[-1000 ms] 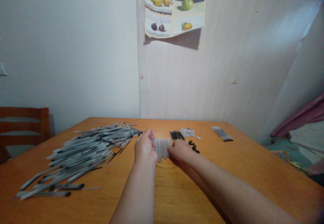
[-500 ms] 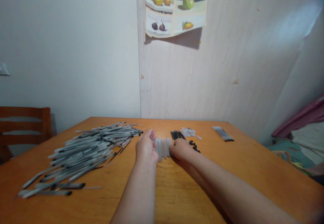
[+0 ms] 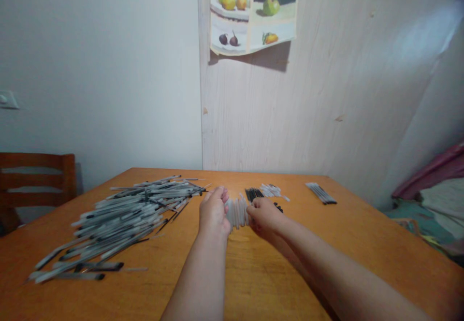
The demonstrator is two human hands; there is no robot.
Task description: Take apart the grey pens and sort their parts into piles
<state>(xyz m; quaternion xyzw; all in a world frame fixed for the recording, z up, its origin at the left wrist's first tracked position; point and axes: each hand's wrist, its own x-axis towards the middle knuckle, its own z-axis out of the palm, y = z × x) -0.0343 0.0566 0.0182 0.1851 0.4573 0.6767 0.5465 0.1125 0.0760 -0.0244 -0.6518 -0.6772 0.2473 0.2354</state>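
A row of translucent pen barrels [image 3: 238, 212] lies side by side on the table between my hands. My left hand [image 3: 213, 211] rests at the row's left edge, its fingers curled inward; whatever they hold is hidden. At the right edge, the fingers of my right hand [image 3: 266, 213] are pinched together close to the last barrel, and I cannot make out what is between them. Just beyond the right hand lie dark pen refills [image 3: 253, 194] in a bunch. Small white pieces [image 3: 271, 190] are heaped beside them. Small black pieces [image 3: 278, 207] are partly covered by the right hand.
A large loose pile of pens or pen parts [image 3: 126, 214] spreads over the left of the wooden table [image 3: 253, 277]. A neat row of black-ended pens [image 3: 321, 193] lies at the far right. A wooden chair [image 3: 36, 178] stands left, and fabric [image 3: 435, 205] is heaped right.
My left hand's fingers have curled in more. My right hand has lifted slightly and shifted right, and now covers more of the small black pieces. The view has moved slightly.
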